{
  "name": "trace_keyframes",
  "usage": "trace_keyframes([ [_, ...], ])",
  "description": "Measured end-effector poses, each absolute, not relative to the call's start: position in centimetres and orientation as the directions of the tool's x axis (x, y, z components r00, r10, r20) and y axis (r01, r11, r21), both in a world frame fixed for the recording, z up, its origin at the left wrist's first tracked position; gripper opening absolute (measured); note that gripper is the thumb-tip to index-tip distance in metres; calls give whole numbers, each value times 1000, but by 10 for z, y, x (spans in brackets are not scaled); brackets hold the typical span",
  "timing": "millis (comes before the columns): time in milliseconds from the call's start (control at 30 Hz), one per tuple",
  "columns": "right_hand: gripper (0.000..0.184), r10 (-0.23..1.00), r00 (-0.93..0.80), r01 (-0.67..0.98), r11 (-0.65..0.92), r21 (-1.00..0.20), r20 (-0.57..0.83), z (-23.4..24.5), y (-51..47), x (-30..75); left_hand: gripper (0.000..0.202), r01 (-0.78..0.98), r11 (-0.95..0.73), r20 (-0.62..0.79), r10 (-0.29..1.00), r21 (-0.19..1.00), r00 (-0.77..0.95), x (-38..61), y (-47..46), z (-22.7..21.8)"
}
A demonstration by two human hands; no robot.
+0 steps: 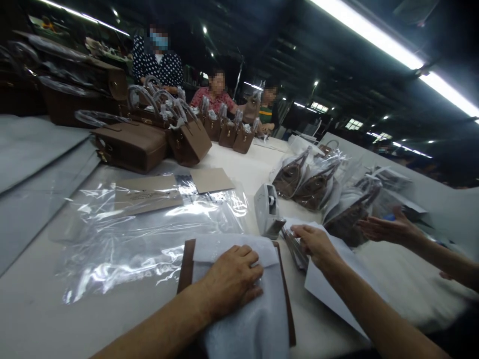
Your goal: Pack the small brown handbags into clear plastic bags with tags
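Note:
My left hand (235, 274) rests on a white wrapping sheet (243, 319), its fingers bent and pressed onto it. Under the sheet, a flat brown piece (186, 264) shows along both sides; the rest of it is covered. To the right, my right hand (314, 242) is closed in a pinch at the top of a stack of thin sheets or packets (297, 249). What lies between those fingertips is too small to make out. A tape dispenser (265, 207) stands just beyond the stack. White paper (333, 294) lies beneath my right forearm.
Clear plastic bags (149, 249) and brown cards (213, 180) cover the table's left. Brown handbags (130, 142) stand behind them. Bagged handbags (314, 184) sit at right, near another person's open hand (392, 227). Several people (159, 65) are across the table.

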State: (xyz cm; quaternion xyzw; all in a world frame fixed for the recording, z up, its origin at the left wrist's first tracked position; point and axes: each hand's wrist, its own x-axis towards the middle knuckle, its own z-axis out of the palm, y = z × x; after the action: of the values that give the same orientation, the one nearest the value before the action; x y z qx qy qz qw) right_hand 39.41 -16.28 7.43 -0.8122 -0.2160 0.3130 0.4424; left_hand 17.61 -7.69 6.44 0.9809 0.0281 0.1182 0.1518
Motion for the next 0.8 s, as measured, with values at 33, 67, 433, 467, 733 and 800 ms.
trace_keyframes([
  [33, 31, 662, 678, 67, -489, -870, -319, 88, -168, 386, 20, 17, -954, 226, 88, 299, 970, 176, -77, 64],
  [67, 32, 705, 619, 41, -470, -882, -347, 99, -172, 377, 20, 18, -956, 225, 87, 293, 970, 176, -77, 64],
  [433, 32, 703, 424, -17, -623, -782, -570, 86, -161, 322, 30, 41, -956, 300, 132, 291, 945, 175, -77, 55],
  [467, 30, 699, 437, -5, -627, -779, -566, 85, -160, 322, 32, 40, -957, 307, 131, 287, 943, 175, -77, 54],
  [733, 19, 670, 485, 71, -671, -738, -562, 89, -156, 319, 24, 2, -957, 282, 87, 288, 955, 178, -75, 55],
  [800, 14, 669, 497, 80, -669, -739, -552, 91, -159, 318, 26, 4, -957, 278, 88, 290, 957, 178, -75, 56],
])
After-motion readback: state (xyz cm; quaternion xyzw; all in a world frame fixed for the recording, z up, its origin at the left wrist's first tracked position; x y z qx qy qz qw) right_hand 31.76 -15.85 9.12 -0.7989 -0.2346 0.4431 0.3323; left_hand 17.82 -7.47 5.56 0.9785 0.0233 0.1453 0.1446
